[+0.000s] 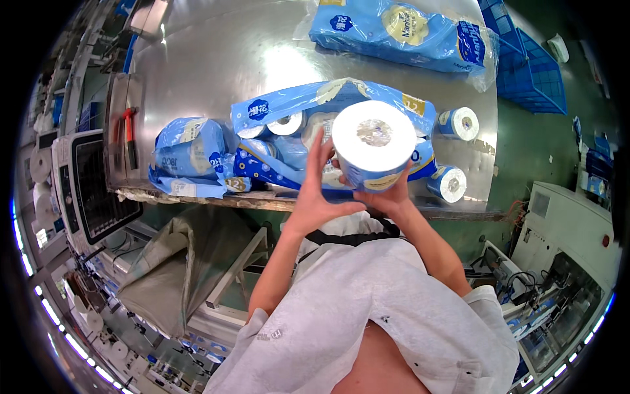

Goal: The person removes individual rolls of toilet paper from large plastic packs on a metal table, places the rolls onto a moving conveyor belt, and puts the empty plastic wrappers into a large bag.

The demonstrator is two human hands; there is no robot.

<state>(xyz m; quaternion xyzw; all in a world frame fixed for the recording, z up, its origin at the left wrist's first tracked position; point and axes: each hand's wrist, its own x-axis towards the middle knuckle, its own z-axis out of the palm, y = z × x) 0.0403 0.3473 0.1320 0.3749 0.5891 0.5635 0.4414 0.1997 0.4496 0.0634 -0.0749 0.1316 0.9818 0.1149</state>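
Observation:
A paper roll (377,154) with a white end and a blue printed wrapper is raised in front of me, its end facing up. Beneath and along its right side, my right hand (392,196) is closed around it; part of those fingers is hidden behind the roll. My left hand (315,197) is beside the roll's left side, fingers upright and thumb stretched out, apparently not gripping it. Behind both hands lies an opened blue plastic bag (302,98) with several rolls inside, including a white-ended roll (287,125).
Two loose rolls, an upper one (465,123) and a lower one (453,184), lie at the metal table's (216,72) right edge. A filled blue pack (400,33) lies at the back, a crumpled blue pack (190,154) at left near a red-handled tool (129,134). Blue crates (535,72) stand beyond.

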